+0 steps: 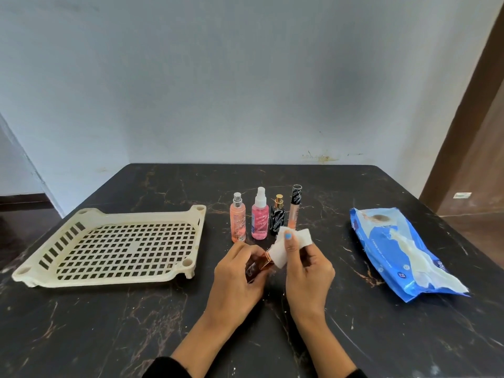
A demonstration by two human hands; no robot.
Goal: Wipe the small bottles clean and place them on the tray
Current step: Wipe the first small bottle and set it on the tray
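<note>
Black marble-look table (354,336) against pale blue wall (245,77); brown wooden door (480,148) at right

head view: looking forward and down from the person's head | facing the far wall (245,77) across the dark surface (327,336) | sitting close above the hands (272,271), wide-angle | single view, sharing nothing

Left hand (240,271) hides most of the brown bottle (259,266).
</note>
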